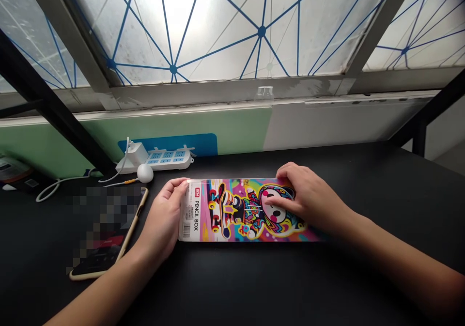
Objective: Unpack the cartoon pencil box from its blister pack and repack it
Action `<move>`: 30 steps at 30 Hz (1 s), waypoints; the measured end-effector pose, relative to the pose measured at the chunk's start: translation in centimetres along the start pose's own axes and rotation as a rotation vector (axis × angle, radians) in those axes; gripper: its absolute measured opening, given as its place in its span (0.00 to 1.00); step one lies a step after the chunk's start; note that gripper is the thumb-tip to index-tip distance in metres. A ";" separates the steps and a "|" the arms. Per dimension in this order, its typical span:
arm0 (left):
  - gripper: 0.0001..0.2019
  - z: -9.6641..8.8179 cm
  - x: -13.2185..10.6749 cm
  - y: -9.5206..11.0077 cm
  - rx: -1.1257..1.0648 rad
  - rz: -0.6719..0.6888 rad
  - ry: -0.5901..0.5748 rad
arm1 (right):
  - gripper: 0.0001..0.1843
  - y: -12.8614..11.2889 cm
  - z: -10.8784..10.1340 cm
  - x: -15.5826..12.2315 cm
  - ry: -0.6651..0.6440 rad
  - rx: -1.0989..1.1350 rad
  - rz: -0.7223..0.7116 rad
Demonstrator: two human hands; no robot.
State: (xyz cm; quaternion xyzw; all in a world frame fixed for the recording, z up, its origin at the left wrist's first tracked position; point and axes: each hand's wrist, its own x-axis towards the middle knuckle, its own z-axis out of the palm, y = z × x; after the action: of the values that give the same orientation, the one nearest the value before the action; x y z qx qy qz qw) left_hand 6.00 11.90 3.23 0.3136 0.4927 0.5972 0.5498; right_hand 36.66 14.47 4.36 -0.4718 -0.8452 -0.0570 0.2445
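A colourful pencil box lies flat on the black table in front of me, its long side running left to right. It bears a cartoon figure on a skateboard and a white label end reading "PENCIL BOX". My left hand grips the label end, thumb near its upper corner. At the other end, my right hand is closed over the box, with the thumb across the printed face and the fingers over the far edge. The box's right end is partly hidden under that hand.
A phone in a tan-edged case lies left of my left forearm, its screen blurred out. Behind it are a white power strip with a plugged-in adapter, a round white object and a cable. Black metal posts flank the window.
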 end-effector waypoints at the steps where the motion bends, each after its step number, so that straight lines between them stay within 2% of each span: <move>1: 0.13 -0.1 -0.2 0.1 -0.011 0.044 -0.022 | 0.25 0.0 -0.1 0.0 0.081 -0.018 -0.066; 4: 0.18 -0.1 -0.7 0.3 0.001 0.154 -0.057 | 0.23 -0.3 -0.5 -0.1 0.271 -0.053 -0.205; 8: 0.20 -0.1 -1.2 0.5 0.027 0.219 -0.071 | 0.21 -1.1 -1.1 -0.4 0.372 -0.103 -0.260; 12: 0.18 -0.4 -0.9 0.6 0.063 0.334 -0.046 | 0.19 -2.0 -1.3 -0.9 0.390 -0.123 -0.264; 16: 0.23 -0.8 -0.5 1.2 0.064 0.495 -0.069 | 0.16 -3.1 -1.7 -1.5 0.373 -0.121 -0.280; 18: 0.23 -1.0 -0.4 2.0 0.111 0.581 -0.105 | 0.14 -3.8 -2.0 -1.8 0.352 -0.130 -0.302; 20: 0.21 -1.4 -0.4 3.0 0.252 0.623 -0.190 | 0.12 -4.5 -2.5 -2.0 0.295 -0.162 -0.304; 22: 0.19 -1.9 -0.4 4.1 0.480 0.574 -0.342 | 0.10 -5.2 -2.9 -2.3 0.231 -0.197 -0.294; 25: 0.16 -2.7 -0.5 5.2 0.827 0.378 -0.594 | 0.09 -5.8 -2.8 -2.6 0.153 -0.203 -0.306; 28: 0.28 -3.0 -0.8 5.4 1.063 0.253 -0.740 | 0.06 -6.2 -1.8 -2.9 0.046 -0.202 -0.324; 30: 0.35 -2.8 -1.0 5.1 1.170 0.244 -0.771 | 0.14 -6.3 -1.0 -3.2 -0.041 -0.202 -0.357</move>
State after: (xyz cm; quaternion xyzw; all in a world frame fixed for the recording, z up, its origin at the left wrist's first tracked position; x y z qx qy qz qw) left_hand 1.83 10.71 7.28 0.7993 0.4642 0.1385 0.3555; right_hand 33.21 8.26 4.57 -0.3378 -0.9101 -0.1743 0.1648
